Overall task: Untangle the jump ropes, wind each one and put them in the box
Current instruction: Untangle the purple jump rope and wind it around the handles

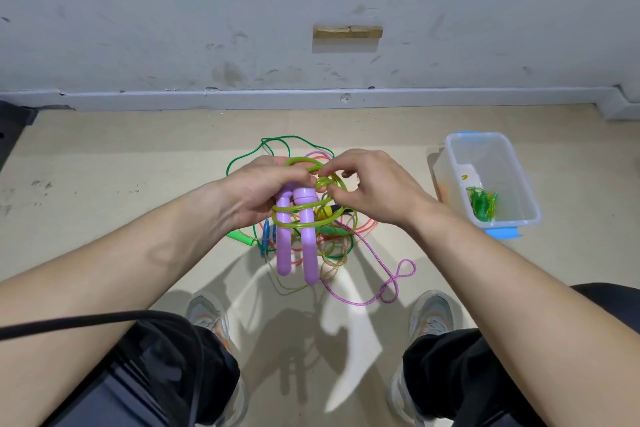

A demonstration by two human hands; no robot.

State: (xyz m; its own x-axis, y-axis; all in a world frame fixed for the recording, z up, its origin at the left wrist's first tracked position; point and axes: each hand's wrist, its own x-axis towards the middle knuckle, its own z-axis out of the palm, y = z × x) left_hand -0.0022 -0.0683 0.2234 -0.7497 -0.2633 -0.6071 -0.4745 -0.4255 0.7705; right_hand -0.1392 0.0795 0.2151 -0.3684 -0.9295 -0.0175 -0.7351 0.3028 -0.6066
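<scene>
My left hand point(263, 189) grips the tops of two purple jump-rope handles point(296, 246), which hang down side by side. Their yellow-green cord point(301, 225) is wound in loops around the handles and up over my left hand. My right hand point(367, 184) pinches that cord just right of the handle tops. Beneath my hands a tangled pile of ropes point(332, 243) lies on the floor: green, pink, clear and a purple braided one point(391, 284) trailing to the right. A clear plastic box point(460, 149) with blue clips stands at the right and holds a green wound rope point(481, 203).
I sit facing a grey wall point(311, 45) with a skirting ledge. My two shoes point(433, 315) and dark trouser legs frame the pile from below. A black cable point(104, 319) crosses my left forearm. Bare beige floor lies left of the pile.
</scene>
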